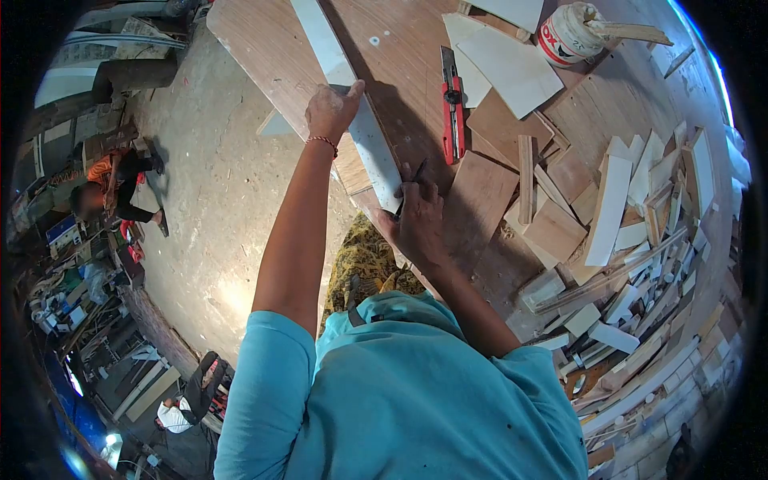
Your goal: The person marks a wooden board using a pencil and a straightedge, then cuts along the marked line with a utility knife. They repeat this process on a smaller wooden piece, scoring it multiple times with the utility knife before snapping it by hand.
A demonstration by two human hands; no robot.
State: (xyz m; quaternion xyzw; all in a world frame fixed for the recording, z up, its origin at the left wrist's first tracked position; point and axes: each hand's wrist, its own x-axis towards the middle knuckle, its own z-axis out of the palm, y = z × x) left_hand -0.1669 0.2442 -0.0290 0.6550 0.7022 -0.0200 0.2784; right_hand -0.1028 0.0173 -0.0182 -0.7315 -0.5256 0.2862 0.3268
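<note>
Left hand (334,110) clamped on white strip (373,146); right hand (420,220) closed on thin dark tool (420,169). From there: red cutter (453,112) one o'clock, offcut heap (610,210) three o'clock.

A woodworking workshop: wooden offcuts (610,212) lie heaped at the right of the frame, a red utility knife (448,120) and a smeared white tub (564,40) sit near the top, and stacked boards (150,394) crowd the lower left beyond a bare, stained floor (200,200).
</note>
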